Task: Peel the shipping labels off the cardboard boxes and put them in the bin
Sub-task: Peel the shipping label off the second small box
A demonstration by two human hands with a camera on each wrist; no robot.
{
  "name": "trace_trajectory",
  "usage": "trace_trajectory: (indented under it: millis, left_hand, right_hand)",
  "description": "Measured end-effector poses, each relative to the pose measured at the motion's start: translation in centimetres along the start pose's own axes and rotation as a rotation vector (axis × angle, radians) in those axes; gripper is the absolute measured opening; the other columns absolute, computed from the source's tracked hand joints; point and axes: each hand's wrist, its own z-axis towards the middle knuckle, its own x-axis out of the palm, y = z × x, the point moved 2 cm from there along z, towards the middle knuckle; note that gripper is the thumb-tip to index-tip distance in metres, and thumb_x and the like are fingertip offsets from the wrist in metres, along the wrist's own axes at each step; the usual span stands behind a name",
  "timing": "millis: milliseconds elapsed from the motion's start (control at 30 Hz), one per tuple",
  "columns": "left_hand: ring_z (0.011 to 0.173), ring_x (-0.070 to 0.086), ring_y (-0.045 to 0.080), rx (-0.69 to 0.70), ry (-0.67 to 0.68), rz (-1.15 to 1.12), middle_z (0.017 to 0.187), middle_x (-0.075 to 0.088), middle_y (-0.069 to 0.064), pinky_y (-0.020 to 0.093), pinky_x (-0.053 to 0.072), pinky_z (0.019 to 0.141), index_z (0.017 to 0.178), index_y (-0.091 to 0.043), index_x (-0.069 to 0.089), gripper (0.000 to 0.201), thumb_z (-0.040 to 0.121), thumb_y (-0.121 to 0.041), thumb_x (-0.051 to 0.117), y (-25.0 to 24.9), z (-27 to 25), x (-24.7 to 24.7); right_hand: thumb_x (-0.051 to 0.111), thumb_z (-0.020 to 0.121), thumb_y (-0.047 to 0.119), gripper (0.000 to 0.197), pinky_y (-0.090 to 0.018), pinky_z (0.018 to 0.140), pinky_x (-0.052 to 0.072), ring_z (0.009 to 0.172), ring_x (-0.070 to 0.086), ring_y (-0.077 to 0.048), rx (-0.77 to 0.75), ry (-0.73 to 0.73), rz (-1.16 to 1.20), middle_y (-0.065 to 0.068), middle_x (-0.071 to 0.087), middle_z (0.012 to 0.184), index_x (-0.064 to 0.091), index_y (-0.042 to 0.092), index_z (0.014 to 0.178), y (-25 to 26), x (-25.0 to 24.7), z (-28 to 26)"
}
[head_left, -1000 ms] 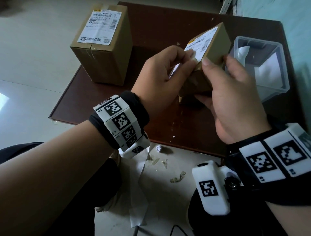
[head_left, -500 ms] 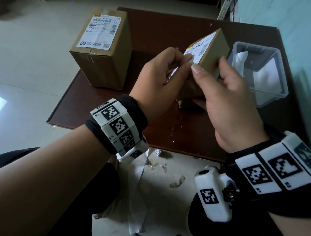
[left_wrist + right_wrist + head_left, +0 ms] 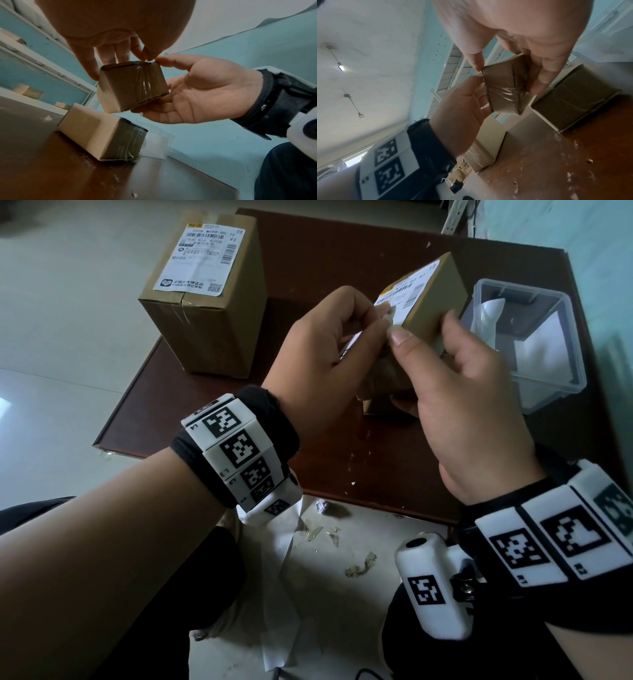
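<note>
Small cardboard box (image 3: 433,302) up off the brown table (image 3: 342,261), held between both hands, tilted, label face up and to the left. Right hand (image 3: 469,419) wrapped round the box's right side & underside: fingers curled beneath, thumb (image 3: 406,342) pressed at the near top corner. Rt wrist view: same box (image 3: 503,88) w/ clear tape across its end, right fingers (image 3: 539,75) running down one side. Left hand (image 3: 329,357) at the box's left edge, fingertips bunched together, pinching at the near corner of the shipping label (image 3: 404,294); label mostly flat on the top face, barcode side showing. Cannot tell how much of the corner is lifted. Lt wrist view: box (image 3: 132,86) from below, left fingers (image 3: 106,55) touching its upper edge, right palm (image 3: 202,93) cupping the other side.

Second, bigger cardboard box (image 3: 205,302) standing upright at the table's far-left corner, well apart from the hands, own white label (image 3: 202,258) flat on top. Same box lying low on the table in lt wrist view (image 3: 101,136).

Clear plastic bin (image 3: 527,371) on the table's right side, just beside the held box, white paper pieces (image 3: 486,316) inside.

Below the table edge: floor w/ a crumpled scrap (image 3: 322,505), bits of torn tape (image 3: 359,566), a white paper strip (image 3: 277,542). Marker bands on both wrists.
</note>
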Motion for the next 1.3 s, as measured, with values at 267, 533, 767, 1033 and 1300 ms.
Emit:
trace_trajectory:
  millis: [267, 533, 767, 1033, 1300]
  left_hand:
    - [0.106, 0.071, 0.027, -0.015, 0.000, -0.005, 0.094, 0.072, 0.013, 0.050, 0.057, 0.083, 0.094, 0.000, 0.061, 0.025, 0.102, -0.023, 0.060, -0.10, 0.04, -0.08]
    - [0.103, 0.071, 0.031, -0.015, -0.003, -0.012, 0.090, 0.071, 0.017, 0.047, 0.058, 0.078, 0.091, 0.003, 0.061, 0.024, 0.100, -0.019, 0.062, -0.13, 0.08, -0.11]
    - [0.083, 0.071, 0.044, -0.001, -0.022, 0.006, 0.063, 0.063, 0.015, 0.057, 0.057, 0.075, 0.084, 0.000, 0.059, 0.024, 0.099, -0.019, 0.064, -0.14, 0.03, -0.11]
    - [0.087, 0.075, 0.034, -0.014, -0.071, -0.005, 0.068, 0.067, 0.011, 0.051, 0.058, 0.071, 0.079, 0.002, 0.061, 0.026, 0.095, -0.017, 0.068, -0.50, -0.07, -0.35]
    - [0.087, 0.075, 0.036, 0.013, -0.098, 0.010, 0.076, 0.071, 0.015, 0.053, 0.058, 0.067, 0.072, -0.011, 0.056, 0.025, 0.093, -0.018, 0.068, -0.79, 0.23, -0.67]
  right_hand:
    - [0.067, 0.098, 0.042, 0.053, -0.038, 0.095, 0.062, 0.113, 0.074, -0.008, -0.002, 0.001, 0.009, 0.006, 0.077, 0.122, 0.060, 0.020, 0.146, 0.23, 0.06, -0.11]
    - [0.067, 0.099, 0.039, 0.061, -0.036, 0.094, 0.063, 0.114, 0.073, -0.009, 0.012, 0.011, 0.030, 0.005, 0.077, 0.123, 0.053, 0.016, 0.153, 0.11, 0.03, -0.12]
    - [0.066, 0.100, 0.033, 0.066, -0.038, 0.093, 0.063, 0.114, 0.073, -0.010, 0.021, 0.023, 0.041, 0.004, 0.077, 0.122, 0.046, 0.014, 0.159, -0.01, 0.13, -0.06]
    - [0.064, 0.103, 0.030, 0.053, -0.038, 0.090, 0.064, 0.111, 0.074, -0.009, 0.026, 0.027, 0.043, 0.006, 0.078, 0.119, 0.054, 0.017, 0.153, 0.33, 0.28, -0.58]
    - [0.064, 0.103, 0.030, 0.052, -0.040, 0.092, 0.064, 0.113, 0.074, -0.011, 0.002, 0.033, 0.061, 0.006, 0.077, 0.122, 0.054, 0.018, 0.153, 0.66, 0.32, -0.75]
